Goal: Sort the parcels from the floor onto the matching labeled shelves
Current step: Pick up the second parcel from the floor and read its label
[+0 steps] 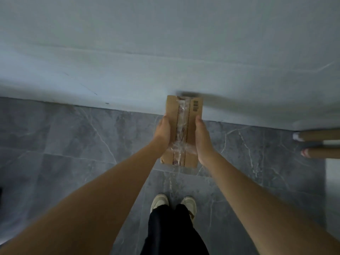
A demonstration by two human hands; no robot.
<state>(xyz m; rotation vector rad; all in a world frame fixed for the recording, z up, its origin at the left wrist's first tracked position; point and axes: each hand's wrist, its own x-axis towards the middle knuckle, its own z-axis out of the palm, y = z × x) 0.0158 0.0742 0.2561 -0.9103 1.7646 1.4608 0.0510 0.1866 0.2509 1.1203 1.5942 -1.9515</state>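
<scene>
A narrow brown cardboard parcel (184, 115) with clear tape down its middle and a small barcode near its far right corner is held out in front of me, above the floor. My left hand (162, 132) grips its left side and my right hand (202, 137) grips its right side. Both arms are stretched forward. No shelves or labels are in view.
A pale wall (165, 52) fills the upper half and meets the grey marbled tile floor (73, 140). Two brown cardboard tubes or boxes (320, 144) stick in from the right edge beside a white surface (333, 181). My two shoes (173, 205) stand below the parcel.
</scene>
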